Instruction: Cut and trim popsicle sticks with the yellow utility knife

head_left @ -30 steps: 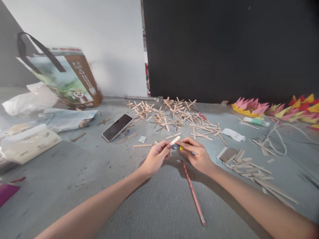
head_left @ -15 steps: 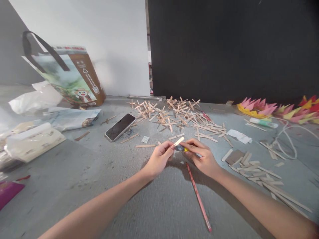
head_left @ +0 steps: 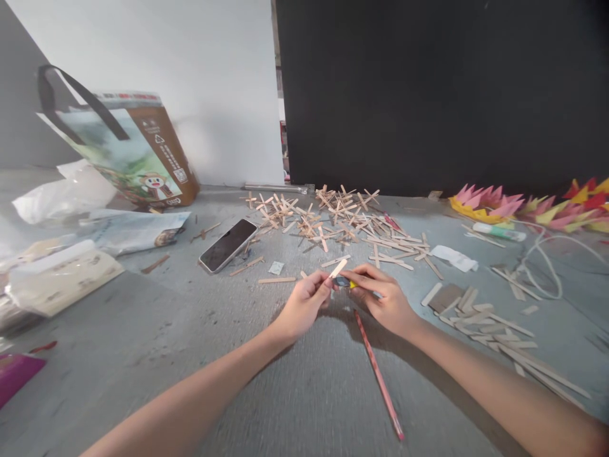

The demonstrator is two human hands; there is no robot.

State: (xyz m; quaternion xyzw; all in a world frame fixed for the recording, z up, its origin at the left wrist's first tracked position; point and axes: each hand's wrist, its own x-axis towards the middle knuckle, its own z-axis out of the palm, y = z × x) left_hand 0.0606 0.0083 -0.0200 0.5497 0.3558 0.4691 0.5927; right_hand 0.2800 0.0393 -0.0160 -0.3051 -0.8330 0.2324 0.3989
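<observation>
left hand (head_left: 304,304) pinches a stick (head_left: 338,268), right hand (head_left: 387,301) grips a small yellow tool (head_left: 351,284); many crosses (head_left: 333,219) lie piled, loose sticks (head_left: 480,320) still unjoined.

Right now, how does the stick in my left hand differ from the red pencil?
The stick is pale, flat and short; the pencil is red, thin and much longer. The stick is pinched in the left hand, by the small yellow object in the right hand; the pencil lies on the grey surface. Both are straight.
</observation>
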